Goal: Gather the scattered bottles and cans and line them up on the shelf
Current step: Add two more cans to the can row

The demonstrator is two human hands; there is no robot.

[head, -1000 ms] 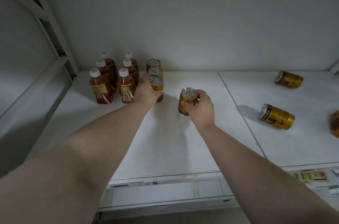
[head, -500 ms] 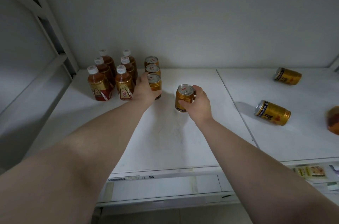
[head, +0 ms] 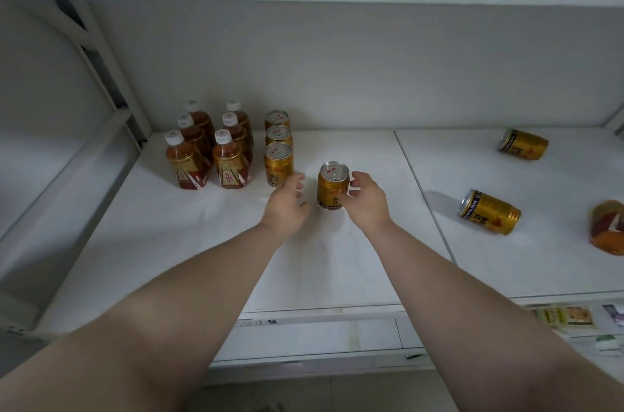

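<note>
Leftward, six brown-filled bottles [head: 231,165], upright

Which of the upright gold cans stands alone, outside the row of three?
The can between the left hand and right hand; the other three upright cans stand in a row beside the bottles.

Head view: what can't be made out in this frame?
Head view only:
- Lying bottle, far right: cut off by the frame edge.
- Rear bottles: labels hidden by front bottles.
- Right hand at upright can: gripping or released, the hand itself hides the contact.
- Shelf-edge tags: print too small.
</note>
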